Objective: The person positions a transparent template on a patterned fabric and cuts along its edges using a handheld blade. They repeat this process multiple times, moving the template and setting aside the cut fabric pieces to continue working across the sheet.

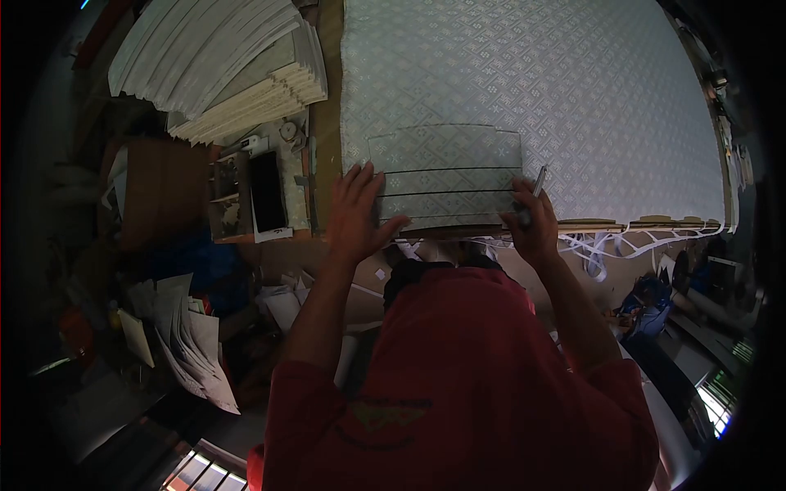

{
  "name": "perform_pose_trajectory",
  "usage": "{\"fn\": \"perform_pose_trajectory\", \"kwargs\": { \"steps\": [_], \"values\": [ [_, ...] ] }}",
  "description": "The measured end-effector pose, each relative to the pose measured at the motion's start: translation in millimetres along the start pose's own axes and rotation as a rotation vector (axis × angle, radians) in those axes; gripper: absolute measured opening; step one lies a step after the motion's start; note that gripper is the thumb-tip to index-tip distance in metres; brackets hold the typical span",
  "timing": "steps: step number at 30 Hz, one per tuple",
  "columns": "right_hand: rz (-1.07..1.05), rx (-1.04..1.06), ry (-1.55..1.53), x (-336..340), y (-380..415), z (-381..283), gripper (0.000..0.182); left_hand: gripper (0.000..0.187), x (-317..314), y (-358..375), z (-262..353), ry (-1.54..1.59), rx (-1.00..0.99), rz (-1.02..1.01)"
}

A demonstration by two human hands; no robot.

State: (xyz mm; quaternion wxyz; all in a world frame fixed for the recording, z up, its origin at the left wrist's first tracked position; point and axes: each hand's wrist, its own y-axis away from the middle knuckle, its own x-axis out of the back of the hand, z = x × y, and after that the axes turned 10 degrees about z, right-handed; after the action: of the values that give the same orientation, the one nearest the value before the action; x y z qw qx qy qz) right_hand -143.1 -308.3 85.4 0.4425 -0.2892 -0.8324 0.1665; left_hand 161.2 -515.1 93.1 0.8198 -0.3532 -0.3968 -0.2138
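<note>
A tall slanting stack of white curved card sheets [221,65] fills the upper left; beside it a black phone [267,192] lies flat on a cluttered wooden shelf [233,237]. Loose white paper pieces [192,344] fan out lower left, white offcut strips [606,245] dangle at the right

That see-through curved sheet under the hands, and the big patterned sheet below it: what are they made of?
The curved sheet looks like clear rigid plastic, perhaps acrylic: the pattern shows through it and its edges catch light. The patterned sheet seems to be pale embossed paper or woven fabric with a repeating diamond motif; which one is unclear. The right hand holds a pen.
</note>
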Motion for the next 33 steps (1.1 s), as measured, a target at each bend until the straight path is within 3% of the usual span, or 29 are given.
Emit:
{"fn": "perform_pose_trajectory", "kwargs": {
  "steps": [2, 33],
  "values": [
    [0.000, -0.004, 0.000, 0.8, -1.6, -1.4, 0.047, 0.082, -0.9, 0.9, -0.1, 0.037, 0.005, 0.024],
    [0.004, -0.075, -0.017, 0.4, 2.5, -1.9, 0.051, 0.082, -1.7, 1.2, 0.0, 0.015, -0.059, 0.043]
  ]
}}
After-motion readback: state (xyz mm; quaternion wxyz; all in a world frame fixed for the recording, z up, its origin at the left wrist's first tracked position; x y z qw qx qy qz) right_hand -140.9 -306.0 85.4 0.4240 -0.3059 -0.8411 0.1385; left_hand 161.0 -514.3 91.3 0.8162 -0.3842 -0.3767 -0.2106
